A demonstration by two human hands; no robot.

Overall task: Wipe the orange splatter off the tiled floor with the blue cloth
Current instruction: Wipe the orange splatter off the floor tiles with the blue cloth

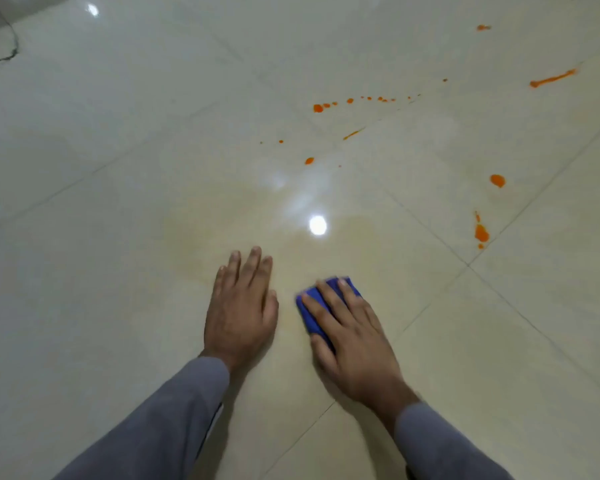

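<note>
I see orange splatter (354, 100) at one o'clock on the glossy tiled floor (118, 202). My right hand (350, 334) presses the folded blue cloth (310, 315), fingers spread straight. My left hand (241, 306) lies flat, fingers together.

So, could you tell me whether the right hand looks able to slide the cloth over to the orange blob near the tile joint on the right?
Probably yes: bare floor lies between the right hand, pressing the blue cloth, and that orange blob.

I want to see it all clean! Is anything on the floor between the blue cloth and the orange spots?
No. The blue cloth lies under the right hand, and only bare shiny tiled floor stretches to the orange splatter. The left hand rests beside it, not ahead.
</note>
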